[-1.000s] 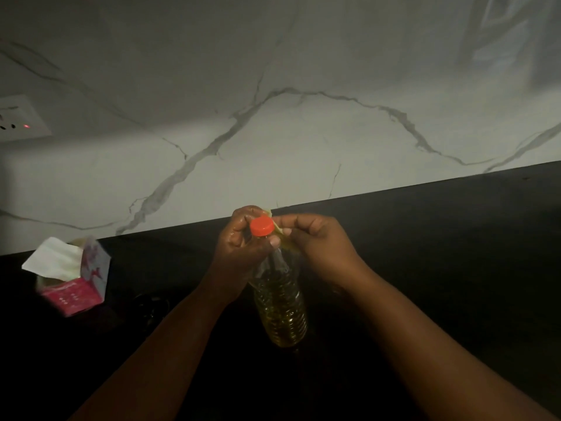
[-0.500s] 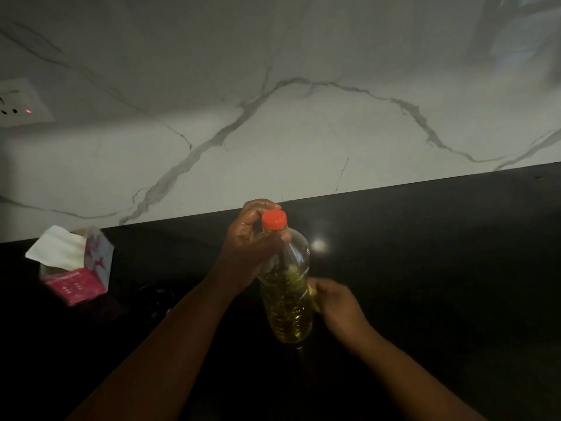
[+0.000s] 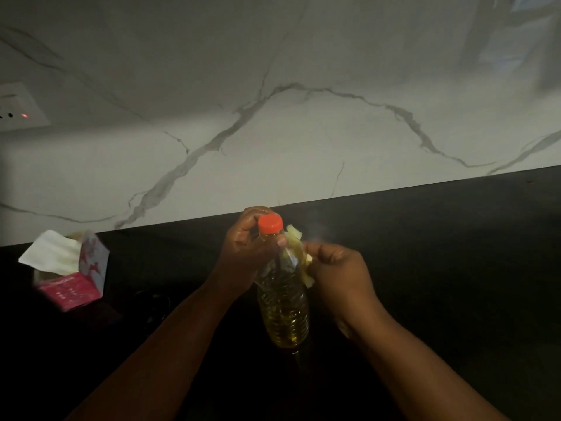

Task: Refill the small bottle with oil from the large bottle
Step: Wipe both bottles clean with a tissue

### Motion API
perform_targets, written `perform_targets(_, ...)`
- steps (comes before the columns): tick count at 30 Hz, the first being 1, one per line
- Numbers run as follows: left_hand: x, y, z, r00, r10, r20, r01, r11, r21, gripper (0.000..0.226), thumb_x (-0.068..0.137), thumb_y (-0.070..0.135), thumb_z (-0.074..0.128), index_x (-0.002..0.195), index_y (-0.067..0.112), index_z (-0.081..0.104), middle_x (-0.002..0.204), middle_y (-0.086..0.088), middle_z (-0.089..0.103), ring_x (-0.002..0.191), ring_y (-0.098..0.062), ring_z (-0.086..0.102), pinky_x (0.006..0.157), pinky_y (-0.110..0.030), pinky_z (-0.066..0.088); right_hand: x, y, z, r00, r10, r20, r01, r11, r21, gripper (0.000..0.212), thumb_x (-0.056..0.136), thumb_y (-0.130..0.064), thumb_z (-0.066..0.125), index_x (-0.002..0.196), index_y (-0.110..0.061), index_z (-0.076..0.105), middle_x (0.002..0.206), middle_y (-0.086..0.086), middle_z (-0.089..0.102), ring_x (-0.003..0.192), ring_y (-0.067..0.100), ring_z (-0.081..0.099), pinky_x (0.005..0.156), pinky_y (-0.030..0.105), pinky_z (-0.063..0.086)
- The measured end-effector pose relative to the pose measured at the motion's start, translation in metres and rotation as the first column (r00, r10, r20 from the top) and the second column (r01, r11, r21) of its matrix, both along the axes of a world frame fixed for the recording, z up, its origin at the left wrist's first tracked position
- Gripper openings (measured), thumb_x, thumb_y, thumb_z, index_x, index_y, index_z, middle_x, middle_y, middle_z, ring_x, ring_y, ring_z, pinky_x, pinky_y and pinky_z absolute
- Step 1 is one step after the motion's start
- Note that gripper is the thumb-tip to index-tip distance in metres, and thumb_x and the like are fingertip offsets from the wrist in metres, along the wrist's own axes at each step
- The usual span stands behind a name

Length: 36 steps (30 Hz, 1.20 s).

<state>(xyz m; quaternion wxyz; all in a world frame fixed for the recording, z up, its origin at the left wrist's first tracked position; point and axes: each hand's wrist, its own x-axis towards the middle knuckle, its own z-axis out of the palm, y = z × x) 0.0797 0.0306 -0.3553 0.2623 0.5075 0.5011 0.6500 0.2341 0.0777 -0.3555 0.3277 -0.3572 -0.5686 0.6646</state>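
Note:
A small clear plastic bottle (image 3: 283,311) with an orange cap (image 3: 270,223) stands on the dark counter, holding yellow oil to about two thirds. My left hand (image 3: 247,253) grips its neck just under the cap. My right hand (image 3: 337,270) holds a crumpled pale tissue (image 3: 299,252) pressed against the bottle's right shoulder. No large bottle is in view.
A pink and white tissue box (image 3: 71,273) with a sheet sticking out sits at the left on the black counter (image 3: 440,253). Behind runs a white marble wall (image 3: 303,132) with a socket (image 3: 18,107) showing a red light at the far left.
My right hand, low beside the bottle's body half a second ago, has come back up with the tissue to the bottle's shoulder. My left hand keeps its grip on the neck.

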Motion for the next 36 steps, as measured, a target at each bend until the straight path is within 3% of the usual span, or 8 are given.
perform_targets(10,-0.002,-0.003,-0.006,0.999,0.01,-0.03,-0.011,0.999,-0.035,0.041,0.063,0.037,0.067,0.095,0.014,0.055,0.084,0.017,0.066,0.081,-0.002,0.066,0.069,-0.015,0.052,0.011,-0.021,-0.019,0.997,-0.047,-0.061,0.056,0.985,0.166,0.034,0.09,0.003,0.057,0.114,-0.018,0.068,0.105,-0.013,0.071,0.095,-0.006,0.065,0.078,0.015,0.055)
perform_targets(14,0.0,-0.002,-0.007,1.0,0.018,-0.005,-0.018,1.0,-0.024,0.044,0.06,0.039,0.068,0.095,0.015,0.057,0.091,0.003,0.06,0.08,-0.002,0.063,0.068,-0.017,0.053,0.016,-0.025,-0.026,0.999,-0.041,0.015,0.037,0.977,0.208,0.04,0.084,0.003,0.064,0.12,-0.016,0.066,0.108,-0.002,0.07,0.094,0.001,0.066,0.084,0.019,0.055)
perform_targets(18,-0.001,-0.005,-0.008,0.999,0.008,-0.033,-0.008,1.0,-0.02,0.038,0.065,0.041,0.068,0.095,0.02,0.06,0.1,-0.007,0.057,0.087,-0.003,0.063,0.073,-0.017,0.052,0.019,-0.033,-0.032,0.984,-0.062,0.168,0.009,0.954,0.299,0.024,0.082,-0.011,0.07,0.105,-0.019,0.073,0.099,0.004,0.071,0.091,0.011,0.067,0.086,0.031,0.055)
perform_targets(22,0.0,-0.012,-0.006,1.0,0.017,-0.012,-0.018,0.996,-0.084,0.031,0.071,0.037,0.071,0.099,0.03,0.06,0.105,0.003,0.062,0.101,-0.013,0.062,0.071,-0.014,0.051,0.022,-0.045,-0.028,0.96,-0.136,0.243,0.029,0.917,0.399,0.009,0.088,-0.021,0.064,0.089,-0.022,0.073,0.09,-0.001,0.071,0.086,0.007,0.067,0.084,0.036,0.055)
perform_targets(26,-0.004,-0.027,0.011,0.999,-0.016,-0.046,0.01,0.992,-0.127,0.074,0.053,0.056,0.074,0.12,0.032,0.052,0.129,0.002,0.055,0.12,-0.016,0.053,0.087,-0.024,0.051,0.028,-0.067,-0.016,0.905,-0.281,0.32,0.076,0.845,0.529,0.009,0.091,-0.016,0.061,0.089,-0.017,0.07,0.087,-0.006,0.065,0.08,0.01,0.063,0.076,0.026,0.053)
perform_targets(29,-0.01,-0.043,0.029,0.998,-0.013,-0.065,-0.001,0.979,-0.205,0.112,0.045,0.061,0.073,0.144,0.027,0.034,0.149,-0.003,0.04,0.136,-0.02,0.039,0.101,-0.032,0.04,0.031,-0.08,-0.016,0.846,-0.348,0.404,0.059,0.814,0.577,0.013,0.093,-0.016,0.058,0.098,-0.008,0.067,0.095,0.007,0.067,0.086,0.019,0.064,0.082,0.038,0.054)
perform_targets(32,-0.01,-0.062,0.039,0.986,0.001,-0.169,-0.044,0.967,-0.251,0.121,0.057,0.058,0.083,0.153,0.026,0.016,0.16,-0.002,0.024,0.147,-0.023,0.023,0.11,-0.04,0.031,0.033,-0.097,-0.016,0.797,-0.388,0.463,0.041,0.8,0.599,0.017,0.095,-0.017,0.055,0.106,-0.011,0.066,0.101,0.006,0.066,0.088,0.017,0.063,0.084,0.037,0.054)
perform_targets(36,0.007,-0.095,0.028,0.931,0.174,-0.32,-0.239,0.955,-0.178,0.108,0.069,0.065,0.064,0.154,0.03,0.009,0.163,-0.002,0.01,0.15,-0.024,0.009,0.116,-0.05,0.022,0.042,-0.123,-0.02,0.759,-0.422,0.496,0.043,0.792,0.609,0.019,0.095,-0.018,0.054,0.108,-0.011,0.065,0.101,0.005,0.067,0.086,0.015,0.063,0.076,0.028,0.05)
